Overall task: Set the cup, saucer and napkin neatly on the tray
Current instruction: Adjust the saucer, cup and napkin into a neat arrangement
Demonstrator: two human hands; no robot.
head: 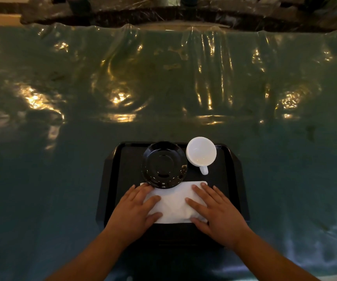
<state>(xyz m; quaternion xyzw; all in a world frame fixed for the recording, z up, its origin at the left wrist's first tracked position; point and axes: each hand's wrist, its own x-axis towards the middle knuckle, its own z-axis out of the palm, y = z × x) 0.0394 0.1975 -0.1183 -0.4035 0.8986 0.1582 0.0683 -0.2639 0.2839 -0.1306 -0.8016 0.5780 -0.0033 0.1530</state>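
A black tray (233, 179) lies on the table close to me. A white folded napkin (173, 203) lies flat in its near half. My left hand (133, 211) rests flat on the napkin's left end and my right hand (218, 213) on its right end, fingers spread. A black saucer (164, 165) sits in the tray's far half, its near rim overlapping the napkin's far edge. To the saucer's right stands a white cup (201, 152), upright and empty, with its handle pointing toward me.
The table (163, 88) is covered in a wrinkled, shiny dark green plastic sheet with bright reflections. A dark cluttered ledge (183, 13) runs along the far edge.
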